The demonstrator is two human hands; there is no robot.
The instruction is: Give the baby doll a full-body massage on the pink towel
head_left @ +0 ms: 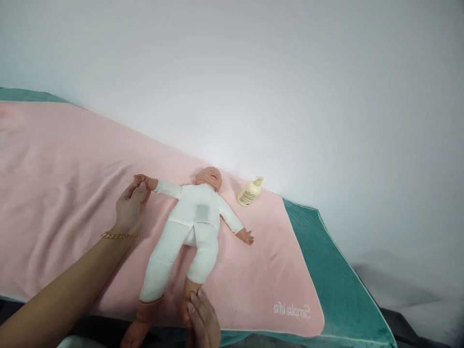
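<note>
Two hands are on the doll (197, 205), which lies on its back in the middle of the frame, on a pink blanket (83, 154). From where I stand, its long axis runs on a slant, the head (208, 178) near the centre and the legs spread towards the bottom edge, left of centre. The doll's body lies up and to the right of the left hand (132, 205), and straight up the frame from the right hand (203, 319).

The left hand, a bracelet (119, 237) at its wrist, pinches the doll's hand with the arm stretched out to the left. The right hand, at the bottom of the frame, has its fingers closed over the doll's foot (184, 307); its thumb is out of my sight. So the hold is at opposite ends: the left hand is nearer the head, the right nearer the feet.

The one container is a cream pump bottle (248, 193), right of the head and on the far side of the doll from the left hand, touched by neither hand. It stands on the blanket near the wall (308, 96); I can't tell what is inside. A green cover (315, 241) shows beyond the blanket at the right.
</note>
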